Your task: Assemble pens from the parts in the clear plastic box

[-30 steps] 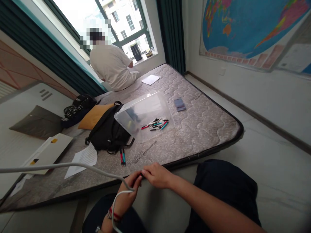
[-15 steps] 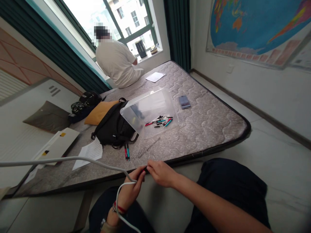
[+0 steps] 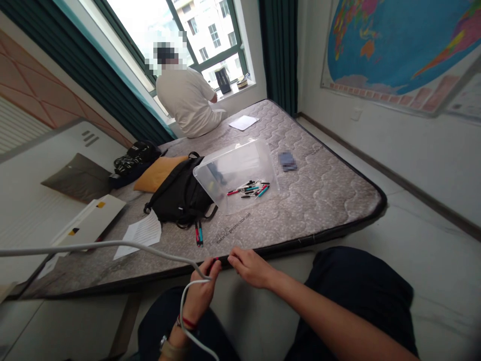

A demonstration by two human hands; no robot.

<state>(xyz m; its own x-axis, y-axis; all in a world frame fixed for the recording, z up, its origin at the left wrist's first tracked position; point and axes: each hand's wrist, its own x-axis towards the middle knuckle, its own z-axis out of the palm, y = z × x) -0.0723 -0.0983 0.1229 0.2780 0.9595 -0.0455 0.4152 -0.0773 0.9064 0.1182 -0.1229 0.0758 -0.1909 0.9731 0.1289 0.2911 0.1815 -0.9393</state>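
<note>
A person's left hand (image 3: 201, 296), a white cable (image 3: 112, 244) looped over it, closes on a small red-and-black object (image 3: 215, 260) at the edge of a quilted mattress (image 3: 319, 200). The right hand (image 3: 250, 268) rests just beside it, its grip unclear. Moments on, the hands have barely moved; only the head-worn view has swung.

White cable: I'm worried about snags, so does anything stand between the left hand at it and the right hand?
Nothing visible does. The left hand and right hand nearly meet above the mattress's black edge. Only a small dark item, too small to identify, shows at the left fingertips. The white cable passes the left hand.
</note>
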